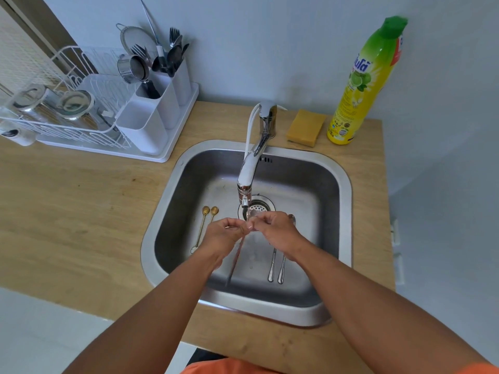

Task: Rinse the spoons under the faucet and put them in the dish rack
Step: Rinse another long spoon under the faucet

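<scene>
Over the steel sink (343, 190), my left hand (222, 236) and my right hand (272, 233) meet under the faucet (249, 168). Together they pinch a long-handled spoon (236, 261) whose bowl is up in the running water; its handle slants down toward me. Two small gold spoons (202, 225) lie on the sink floor to the left. Two silver spoons (276, 267) lie to the right, partly under my right wrist. The white dish rack (81, 130) stands at the back left of the counter, with white cutlery holders (151, 122) on its near side.
Glass jars (54, 103) lie in the rack; forks, spoons and a strainer stand in the far holders. A yellow sponge (306, 128) and a green-yellow dish soap bottle (364, 85) sit behind the sink on the right. The wooden counter (81, 206) stretches to the left.
</scene>
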`<state>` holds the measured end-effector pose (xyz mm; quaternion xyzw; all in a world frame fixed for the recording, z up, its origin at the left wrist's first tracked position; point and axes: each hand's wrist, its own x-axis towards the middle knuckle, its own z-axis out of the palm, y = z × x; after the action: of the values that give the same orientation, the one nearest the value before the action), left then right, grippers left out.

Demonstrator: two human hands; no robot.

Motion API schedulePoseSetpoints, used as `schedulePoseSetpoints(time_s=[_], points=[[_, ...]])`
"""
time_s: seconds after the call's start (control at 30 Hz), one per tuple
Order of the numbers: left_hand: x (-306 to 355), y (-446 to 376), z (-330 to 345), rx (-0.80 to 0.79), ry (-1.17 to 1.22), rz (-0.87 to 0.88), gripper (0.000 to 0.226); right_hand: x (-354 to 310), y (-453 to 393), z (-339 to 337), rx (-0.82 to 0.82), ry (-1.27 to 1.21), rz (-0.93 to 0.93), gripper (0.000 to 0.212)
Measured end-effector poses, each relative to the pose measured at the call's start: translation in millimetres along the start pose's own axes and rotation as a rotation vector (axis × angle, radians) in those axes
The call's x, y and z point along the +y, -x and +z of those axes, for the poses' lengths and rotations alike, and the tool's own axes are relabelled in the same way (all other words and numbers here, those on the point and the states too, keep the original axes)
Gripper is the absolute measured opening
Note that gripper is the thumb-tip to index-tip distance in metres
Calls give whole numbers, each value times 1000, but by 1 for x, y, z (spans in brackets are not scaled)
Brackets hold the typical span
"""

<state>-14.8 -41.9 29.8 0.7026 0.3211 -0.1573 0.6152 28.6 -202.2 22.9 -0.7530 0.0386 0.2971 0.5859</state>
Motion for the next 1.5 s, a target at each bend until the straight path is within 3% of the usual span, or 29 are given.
schedulePoseSetpoints(time_s=[0.23, 0.4, 0.87, 1.03, 1.2, 1.5], points=[[-22, 19, 8, -92, -66, 21, 12, -11, -10, -3, 204, -30, 26, 22], [-15, 15, 9, -79, -72, 33, 14, -7, -6, 2, 170, 46, 12, 20], [-14, 27, -10, -314, -302, -53, 21, -13, -5, 11, 292, -32, 61, 18], [2, 21, -6, -303, -268, -45, 20, -20, -2, 14, 291, -21, 14, 21], [19, 10, 3, -205, -76, -84, 28, -22, 2, 20, 202, -16, 5, 28], [-2, 29, 4, -261, -172, -63, 27, -18, -4, 12, 279, 0, 16, 22]])
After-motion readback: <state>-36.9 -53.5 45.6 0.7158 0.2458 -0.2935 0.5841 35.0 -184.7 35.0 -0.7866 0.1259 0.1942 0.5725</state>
